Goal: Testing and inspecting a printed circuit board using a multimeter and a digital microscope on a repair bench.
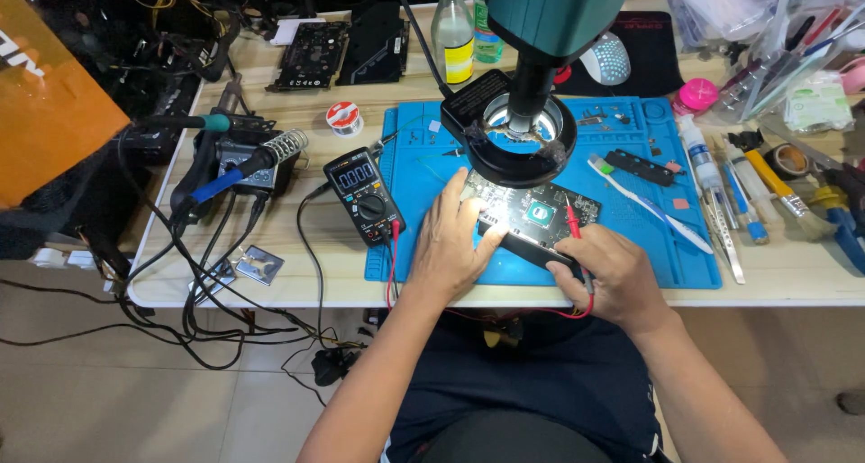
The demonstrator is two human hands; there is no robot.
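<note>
Workbench (270, 283) in pale wood is seen from above, crowded with gear; on it a blue silicone mat (631, 256) is spread, and over the mat a teal microscope (541, 22) with a ring light (521, 148) is hung. To the left a soldering station (236, 161) and a black multimeter (363, 193) are set, the meter's leads trailing toward the person.

Under the ring light a dark circuit board (541, 213) is laid flat on the mat, its central chip brightly lit. It is judged to be light and stiff but fragile — small soldered parts stand proud of its face, so it is best taken by its bare edges rather than pressed on the chip or components.

The left hand (450, 242) is laid flat on the board's left end, fingers spread and open, holding nothing but steadying it. The right hand (613, 278) is closed around a red probe (575, 233), pen-fashion, with the tip brought down near the board's right side — whether it touches a pad cannot be told.

A white toothbrush (644, 206) and tweezers (721, 238) are lying just beside the board on the mat's right.
</note>
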